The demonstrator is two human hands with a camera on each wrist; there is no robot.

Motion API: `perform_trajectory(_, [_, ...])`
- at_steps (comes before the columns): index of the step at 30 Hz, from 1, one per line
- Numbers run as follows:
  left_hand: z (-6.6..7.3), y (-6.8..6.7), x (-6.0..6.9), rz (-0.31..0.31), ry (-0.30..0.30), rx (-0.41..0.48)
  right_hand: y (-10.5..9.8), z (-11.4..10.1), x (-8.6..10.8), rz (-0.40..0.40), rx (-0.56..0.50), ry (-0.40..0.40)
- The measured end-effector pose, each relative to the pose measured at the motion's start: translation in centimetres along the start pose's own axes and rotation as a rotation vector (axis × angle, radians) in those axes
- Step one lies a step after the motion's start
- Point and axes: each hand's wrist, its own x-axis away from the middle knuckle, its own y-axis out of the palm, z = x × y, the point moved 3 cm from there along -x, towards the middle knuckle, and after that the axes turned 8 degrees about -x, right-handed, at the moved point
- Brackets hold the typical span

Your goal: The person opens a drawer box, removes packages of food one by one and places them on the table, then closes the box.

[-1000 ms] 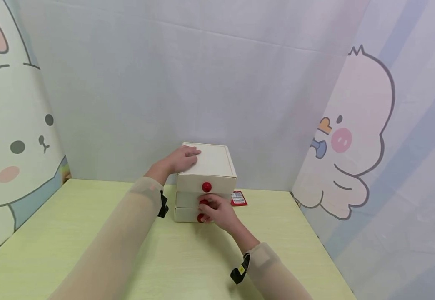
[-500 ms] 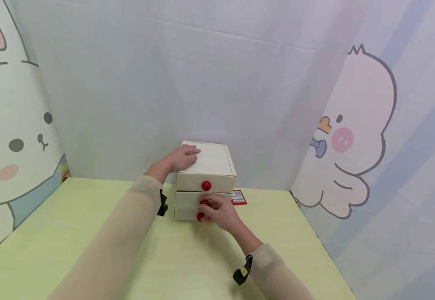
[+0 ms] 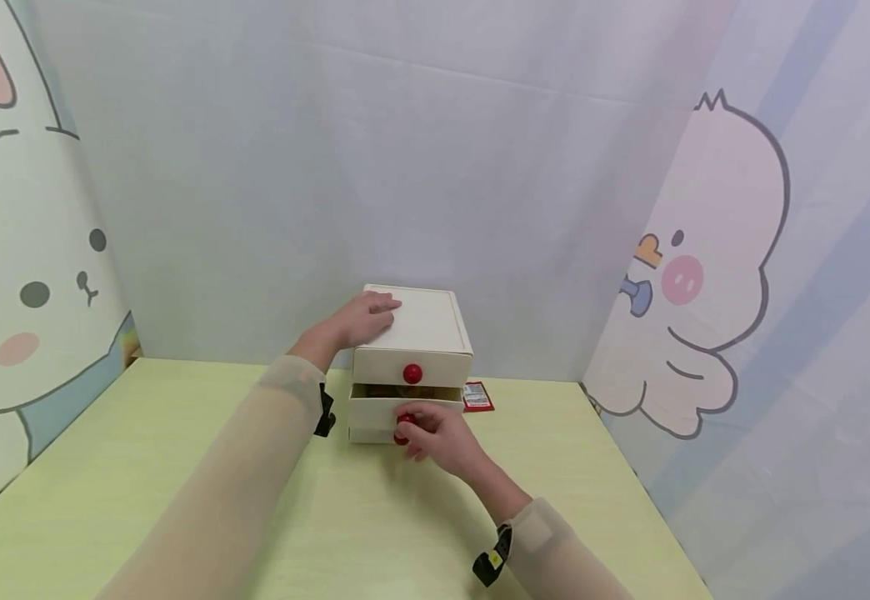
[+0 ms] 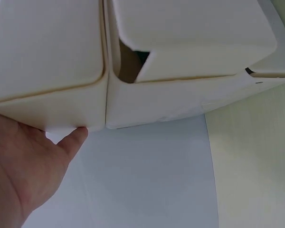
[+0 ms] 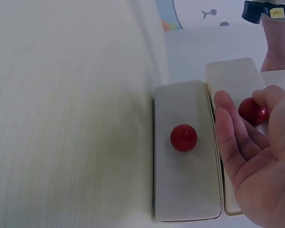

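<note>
A small white drawer box (image 3: 427,321) with red knobs stands at the back of the table. My left hand (image 3: 360,319) rests on the left part of its top; in the left wrist view its thumb lies against the box edge. With thumb and fingers, my right hand (image 3: 442,435) pinches the red knob (image 5: 252,111) of the middle drawer (image 3: 373,408). That drawer is partly pulled out, with a dark gap above its front; its contents are too dim to tell. The top drawer (image 3: 378,365) is closed, as is the bottom drawer (image 5: 187,190).
A red and white card or tag (image 3: 477,397) lies right of the box on the pale yellow-green table (image 3: 180,433). Behind hangs a grey-white curtain (image 3: 435,167). Cartoon-printed panels stand at both sides.
The middle drawer has slid out toward me, baring a gap below the top drawer. My right hand has come nearer with its knob. The left hand has stayed on the box top.
</note>
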Motion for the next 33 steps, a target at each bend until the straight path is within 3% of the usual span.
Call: perform_trajectory(33, [-0.3, 0.4, 0.0, 0.029, 0.028, 0.005, 0.3, -0.5, 1.9, -0.056, 0.039, 0.000])
